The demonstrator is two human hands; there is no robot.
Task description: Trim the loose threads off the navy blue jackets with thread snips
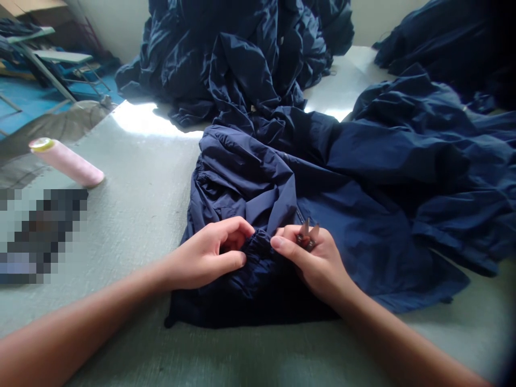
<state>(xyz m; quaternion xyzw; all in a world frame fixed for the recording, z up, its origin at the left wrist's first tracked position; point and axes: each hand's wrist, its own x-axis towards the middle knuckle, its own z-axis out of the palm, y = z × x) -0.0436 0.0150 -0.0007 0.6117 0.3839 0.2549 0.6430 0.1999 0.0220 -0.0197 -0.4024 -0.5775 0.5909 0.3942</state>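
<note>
A dark navy garment point(342, 236) of thin fabric, with a short zipper point(300, 215) showing, lies rumpled in front of me. My left hand point(213, 252) is at its gathered, elastic-looking part point(258, 250). The fingers there are curled, with a gap between thumb and forefinger, and the fingertips touch the cloth. Thread snips point(308, 235) sit in my right hand point(316, 258), their two blades pointing up and spread apart. That hand's thumb and forefinger press together at the right edge of the gathers. Whether they pinch some cloth is hard to see.
Behind the garment rises a big heap of navy garments point(250, 59), with more cloth point(435, 123) to the right. A pink thread cone point(68, 161) lies on the pale table point(141, 215) at left. Below it is a blurred-out dark item point(48, 231).
</note>
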